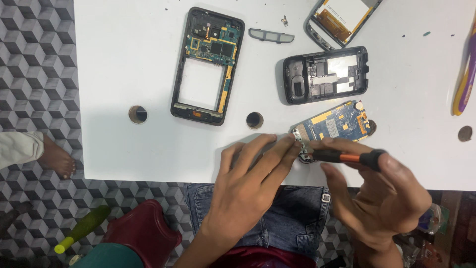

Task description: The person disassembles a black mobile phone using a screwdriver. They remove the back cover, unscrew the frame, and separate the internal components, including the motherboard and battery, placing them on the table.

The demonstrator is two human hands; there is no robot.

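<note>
Blue circuit board (pixel 333 125): its lower-left end hidden behind fingertips (pixel 290 144).

A white counter (pixel 124 59) is being used to carry a phone frame (pixel 207 65) with a green board, a black back shell (pixel 326 74), a blue circuit board (pixel 334 124), a screen part (pixel 342 20), a grey strip (pixel 271 35) and a small screw (pixel 285 21).

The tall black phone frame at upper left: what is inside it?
Inside the tall black phone frame, a green circuit board fills the top; a yellow strip runs down its right edge. The white table shows through below.
</note>
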